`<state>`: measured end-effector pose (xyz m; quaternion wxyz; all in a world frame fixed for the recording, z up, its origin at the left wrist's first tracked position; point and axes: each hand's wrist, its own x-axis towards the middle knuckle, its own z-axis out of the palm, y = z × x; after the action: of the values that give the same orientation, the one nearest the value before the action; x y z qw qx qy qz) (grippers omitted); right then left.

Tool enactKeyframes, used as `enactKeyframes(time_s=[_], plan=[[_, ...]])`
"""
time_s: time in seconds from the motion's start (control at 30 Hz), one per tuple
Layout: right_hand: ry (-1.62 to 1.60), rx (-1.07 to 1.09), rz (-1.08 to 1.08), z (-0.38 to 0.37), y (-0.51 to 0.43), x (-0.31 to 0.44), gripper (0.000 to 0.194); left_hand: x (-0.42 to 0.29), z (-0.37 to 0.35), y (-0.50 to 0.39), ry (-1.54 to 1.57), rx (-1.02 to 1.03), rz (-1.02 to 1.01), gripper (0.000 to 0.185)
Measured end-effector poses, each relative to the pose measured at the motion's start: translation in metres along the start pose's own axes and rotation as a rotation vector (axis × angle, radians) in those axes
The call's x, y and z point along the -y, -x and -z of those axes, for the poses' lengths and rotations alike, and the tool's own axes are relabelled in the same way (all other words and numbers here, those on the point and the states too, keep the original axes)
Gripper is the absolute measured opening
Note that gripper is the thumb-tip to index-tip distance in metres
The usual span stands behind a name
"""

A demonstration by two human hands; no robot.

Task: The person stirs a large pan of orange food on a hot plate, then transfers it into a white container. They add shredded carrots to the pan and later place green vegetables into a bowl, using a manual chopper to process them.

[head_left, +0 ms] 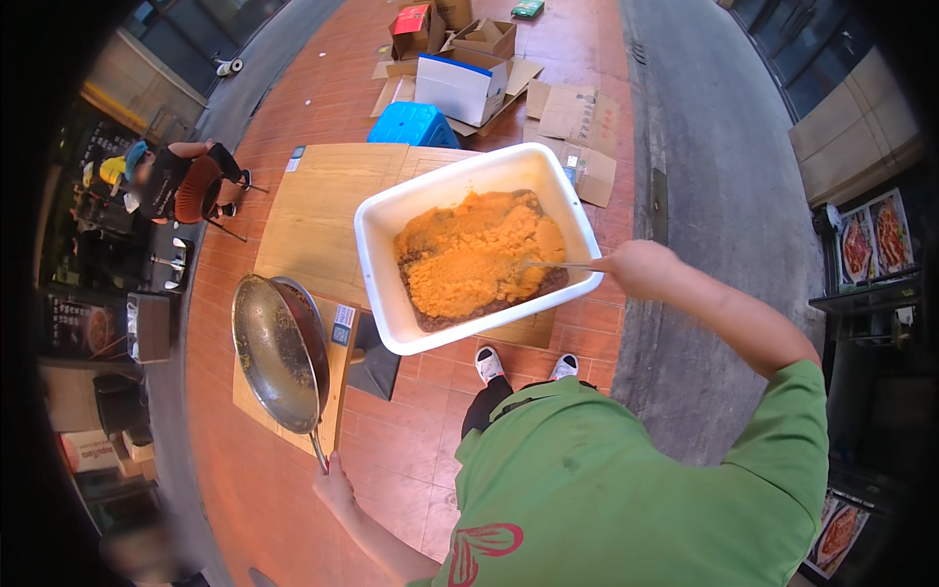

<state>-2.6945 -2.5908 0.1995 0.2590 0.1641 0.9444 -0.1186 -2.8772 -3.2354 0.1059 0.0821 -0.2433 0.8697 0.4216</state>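
Note:
A white plastic tub (pixel 374 275) stands on a wooden table (pixel 330 191); in it, an orange mash (pixel 477 249) lies over a dark reddish-brown crumbly mass (pixel 447 320). My right hand (pixel 640 269) is closed around the handle of a utensil (pixel 576 265) that reaches over the tub's right wall; its far end is in or on the mash. By its handle, my left hand (pixel 336 486) holds a metal wok (pixel 282 359), tilted on its side above the table's left part. Partly hidden behind the wok is a round metal bowl (pixel 304 293) with dark contents.
Beyond the table are a blue plastic stool (pixel 413 125), a white box (pixel 458 88) and several cardboard boxes (pixel 488 38). Flattened cardboard (pixel 579 117) lies on the tiles. A person (pixel 165 176) sits on a reddish chair (pixel 196 187) at the left.

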Motion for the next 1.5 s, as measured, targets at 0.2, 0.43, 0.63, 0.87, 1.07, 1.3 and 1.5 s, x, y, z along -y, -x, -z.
enactKeyframes(time_s=[0.2, 0.43, 0.63, 0.87, 1.07, 1.3, 1.5], plan=[[-0.074, -0.147, -0.149, 0.027, 0.033, -0.017, 0.039, -0.005, 0.008, -0.004, -0.068, 0.023, -0.040, 0.032], [-0.271, -0.150, -0.242, -0.002, -0.053, 0.010, 0.041, -0.026, 0.000, -0.038, -0.170, 0.032, -0.245, 0.037], [-0.423, -0.415, -0.280, -0.022, -0.096, 0.004, 0.034, -0.052, -0.006, -0.064, -0.124, 0.120, -0.186, 0.040], [-0.398, -0.222, -0.311, -0.024, -0.041, 0.048, 0.032, -0.089, -0.017, -0.097, -0.174, 0.173, -0.327, 0.037], [-0.827, -0.585, -0.279, -0.033, 0.077, 0.088, 0.038, -0.136, -0.025, -0.101, -0.262, 0.188, -0.428, 0.037], [-0.852, -0.598, -0.407, -0.179, 0.018, 0.130, 0.042, -0.191, -0.054, -0.069, -0.262, 0.283, -0.557, 0.036], [-1.162, -0.812, -0.290, -0.151, 0.102, 0.082, 0.042, -0.209, -0.069, 0.019, -0.483, 0.161, -0.767, 0.034]])
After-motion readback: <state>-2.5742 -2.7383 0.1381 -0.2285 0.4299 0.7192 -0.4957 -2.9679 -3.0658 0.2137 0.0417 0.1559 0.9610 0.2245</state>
